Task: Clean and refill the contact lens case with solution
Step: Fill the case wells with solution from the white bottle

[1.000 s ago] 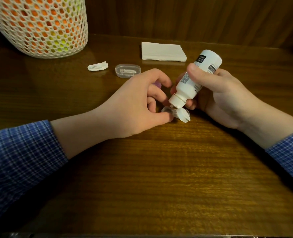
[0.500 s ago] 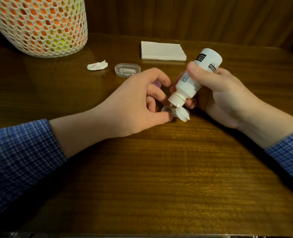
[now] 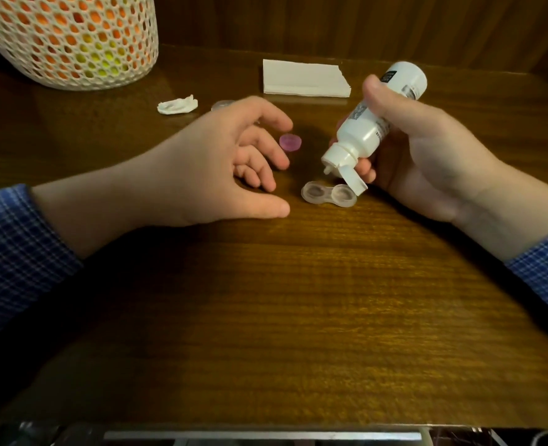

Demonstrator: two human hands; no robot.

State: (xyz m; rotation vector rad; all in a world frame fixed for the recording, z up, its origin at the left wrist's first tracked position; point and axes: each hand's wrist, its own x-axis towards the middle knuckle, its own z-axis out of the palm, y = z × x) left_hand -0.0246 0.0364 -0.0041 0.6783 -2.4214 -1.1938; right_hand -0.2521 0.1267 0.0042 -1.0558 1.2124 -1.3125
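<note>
A mesh basket [image 3: 67, 40] is seen at the far left of the wooden table [image 3: 266, 300]. The left hand [image 3: 202, 165] is held loosely spread, grasping nothing, with a pink cap [image 3: 290, 143] just beyond its fingertips. The uncapped lens case [image 3: 329, 194] lies flat between the hands, touched by neither. The tilted solution bottle [image 3: 372, 123] is gripped by the right hand [image 3: 427, 162], nozzle down, its flip lid hanging above the case's right well.

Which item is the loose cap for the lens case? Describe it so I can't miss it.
Start at the folded white napkin at the back of the wooden table, then come toward the two hands. Between the left hand and the tilted white bottle lies the pink cap: a small round disc, the only pink thing there.
</note>
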